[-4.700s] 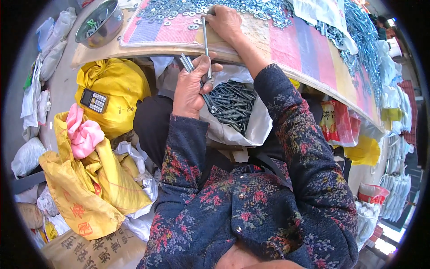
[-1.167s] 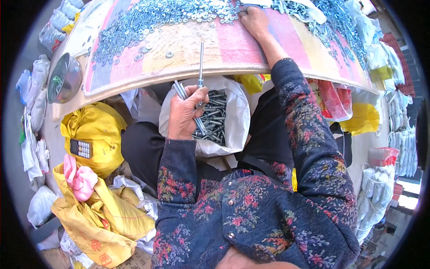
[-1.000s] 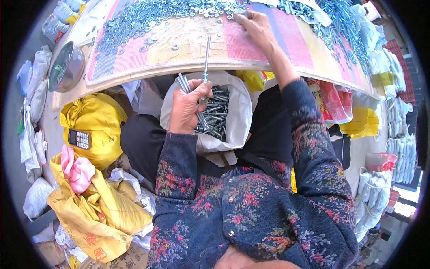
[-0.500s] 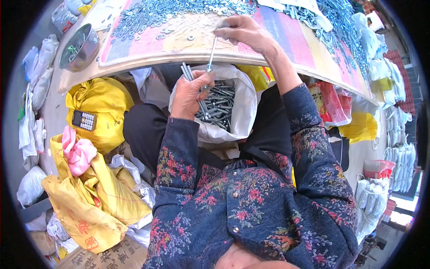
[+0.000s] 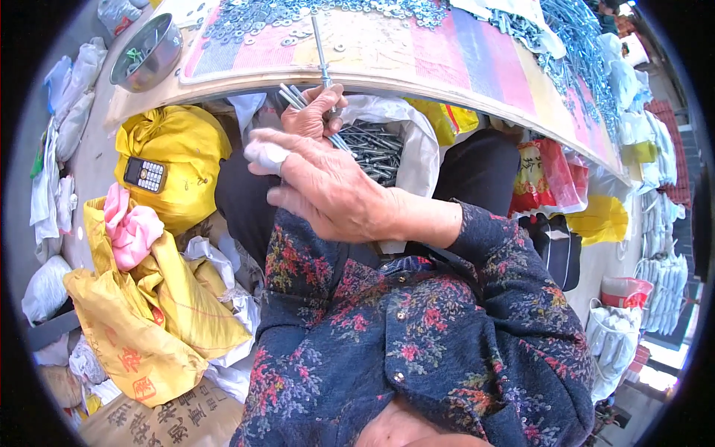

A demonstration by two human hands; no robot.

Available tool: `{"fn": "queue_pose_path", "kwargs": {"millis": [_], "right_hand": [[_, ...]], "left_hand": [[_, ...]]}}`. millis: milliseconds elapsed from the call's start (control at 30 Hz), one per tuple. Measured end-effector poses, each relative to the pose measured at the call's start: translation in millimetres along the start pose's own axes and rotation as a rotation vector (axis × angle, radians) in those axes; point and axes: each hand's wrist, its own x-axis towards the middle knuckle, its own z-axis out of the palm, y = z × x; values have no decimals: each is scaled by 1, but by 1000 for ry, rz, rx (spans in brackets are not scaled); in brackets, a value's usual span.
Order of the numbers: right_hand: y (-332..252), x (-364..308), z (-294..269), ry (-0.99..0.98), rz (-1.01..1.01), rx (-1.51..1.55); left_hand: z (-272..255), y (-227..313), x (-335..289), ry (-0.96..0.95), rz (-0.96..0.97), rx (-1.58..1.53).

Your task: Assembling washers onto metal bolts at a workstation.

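Note:
My left hand (image 5: 311, 118) is closed round several long metal bolts (image 5: 291, 95) above the open white sack. One bolt (image 5: 321, 51) stands upright from its grip, with a small ring or nut low on the shaft, its top reaching over the board. My right hand (image 5: 331, 186) is nearer to me, crossing in front of the left wrist; its fingers are stretched out and slightly apart, with nothing visible in them. A white wrapping (image 5: 267, 156) covers one finger. Many loose bolts (image 5: 371, 147) lie in the white sack (image 5: 423, 153) between my knees, partly hidden by the right hand.
Flat washers (image 5: 290, 16) are spread on the striped board (image 5: 387, 59) ahead, whose front edge overhangs the sack. A metal bowl (image 5: 147, 56) stands at its left end, and a heap of long bolts (image 5: 573, 56) lies right. A phone (image 5: 145, 175) rests on a yellow bag (image 5: 195, 164).
My right hand has come away from the upright bolt's top, down and left across the left wrist, and its fingers have opened. The left hand has risen slightly with the bolts.

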Motion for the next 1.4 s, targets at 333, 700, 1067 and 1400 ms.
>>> {"fn": "queue_pose_path", "kwargs": {"millis": [333,700,1067,1400], "right_hand": [[29,-14,29,377,179,684],[98,-8,65,-37,696,936],[-28,-11,20,378,-109,666],[-10,-7,4,300,-1,489]], "left_hand": [[-7,0,-9,17,31,-176],[16,12,-24,107,25,90],[5,7,-9,93,-161,60],[1,13,-8,206,-163,101]]}}
